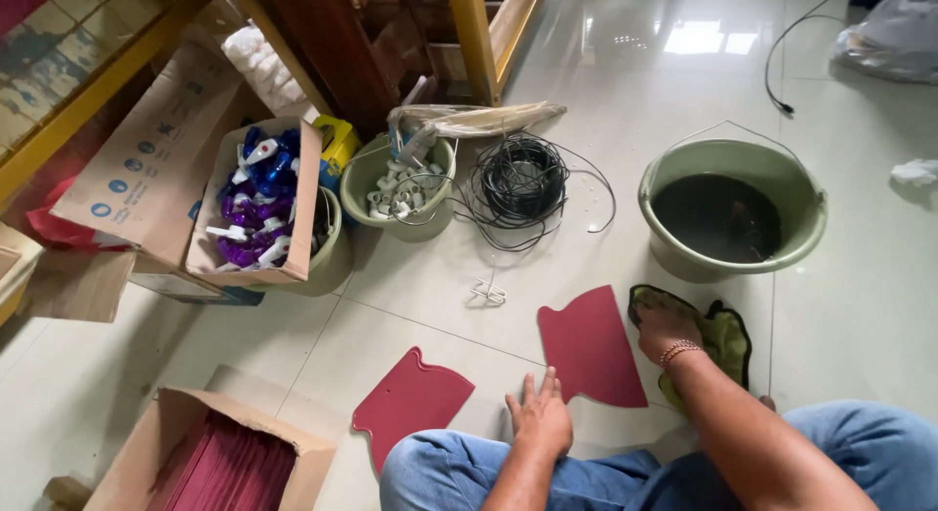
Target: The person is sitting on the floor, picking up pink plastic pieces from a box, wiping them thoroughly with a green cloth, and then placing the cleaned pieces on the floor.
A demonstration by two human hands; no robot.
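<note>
I sit on a tiled floor with my knees in blue jeans at the bottom. My left hand (pixel 540 413) rests flat on the tile, fingers apart, touching the lower edge of a dark red shaped sheet (pixel 590 345). My right hand (pixel 666 327), with a bead bracelet on the wrist, presses on a green cloth (pixel 728 340) beside that sheet's right edge. A second dark red sheet (pixel 410 402) lies to the left of my left hand. A green bucket (pixel 733 213) of dark liquid stands just beyond the cloth.
A coil of black wire (pixel 518 184) lies ahead. Beside it is a small green bucket (pixel 396 193) of white fittings and an open carton (pixel 259 203) of purple and blue spray bottles. A cardboard box (pixel 210 457) of red sheets sits at bottom left. A wooden frame stands behind.
</note>
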